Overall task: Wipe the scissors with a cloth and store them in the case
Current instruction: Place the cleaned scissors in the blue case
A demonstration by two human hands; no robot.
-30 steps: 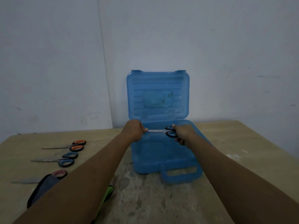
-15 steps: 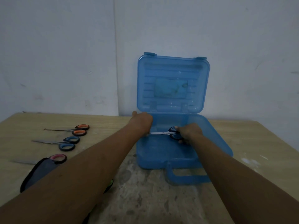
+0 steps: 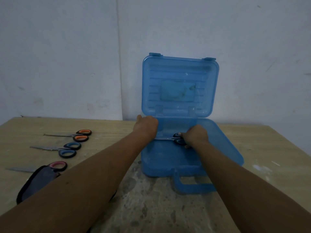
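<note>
A blue translucent plastic case (image 3: 225, 148) lies open on the table, its lid standing upright against the wall. Low inside its tray is a pair of scissors with black-and-blue handles (image 3: 177, 139), lying sideways. My right hand (image 3: 196, 137) grips the handles. My left hand (image 3: 147, 126) holds the blade end, and its fingers hide the tip. A dark cloth (image 3: 37, 182) lies at the table's near left, partly under my left forearm.
Three more pairs lie in a row on the left: orange-handled scissors (image 3: 80, 135), blue-handled scissors (image 3: 68, 149) and pink-handled scissors (image 3: 57, 166), the last partly under the cloth. The case's carry handle (image 3: 193, 185) juts toward me. A white wall stands right behind the case.
Both hands have lowered the scissors from above the tray down into the case. My head camera has shifted, so the case now sits further right in view.
</note>
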